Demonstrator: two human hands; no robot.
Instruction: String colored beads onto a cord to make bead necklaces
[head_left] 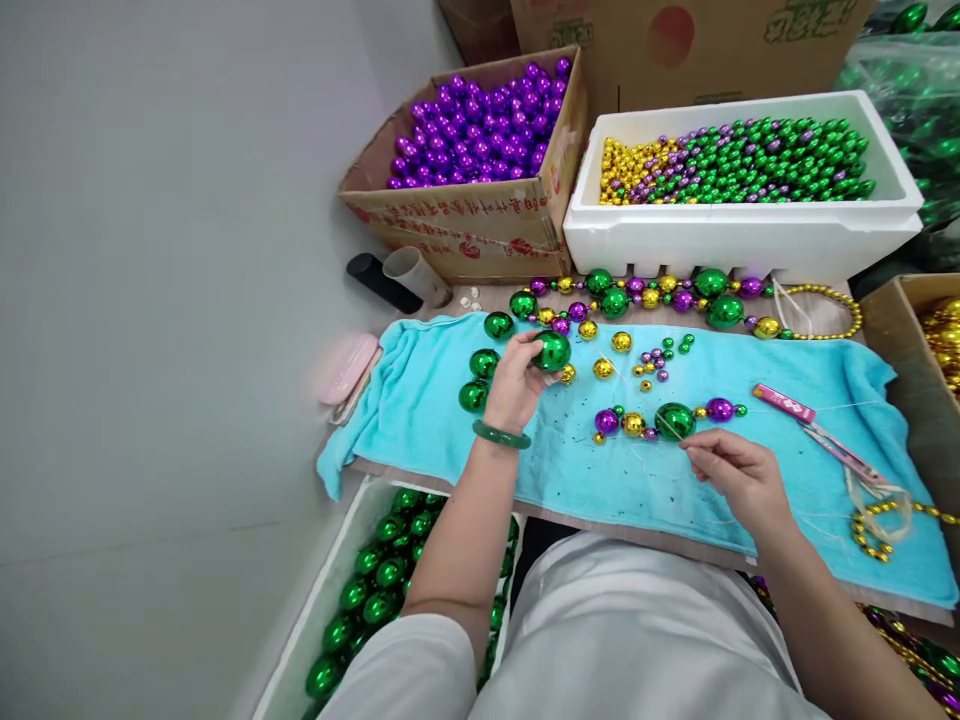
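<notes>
My left hand (517, 375), with a green bangle (501, 435) at its wrist, is closed on a large shiny green bead (553, 351) above the turquoise towel (435, 450). A thin needle-like piece (670, 428) is pinched between the fingertips of my right hand (739, 475). Just beyond it lies a strung row of purple, gold and green beads, with a big green one (675, 421) in it. Loose green beads (474, 396) lie left of my left hand. Gold beads (603, 369) and small mixed beads (652, 358) are scattered to its right.
A finished-looking bead strand (651, 290) lies along the back. Behind it stand a carton of purple beads (559, 150) and a white foam box (735, 235) of small beads. A pink cutter (784, 403) and scissors (844, 453) lie at right. Green beads fill a bin (315, 600) below.
</notes>
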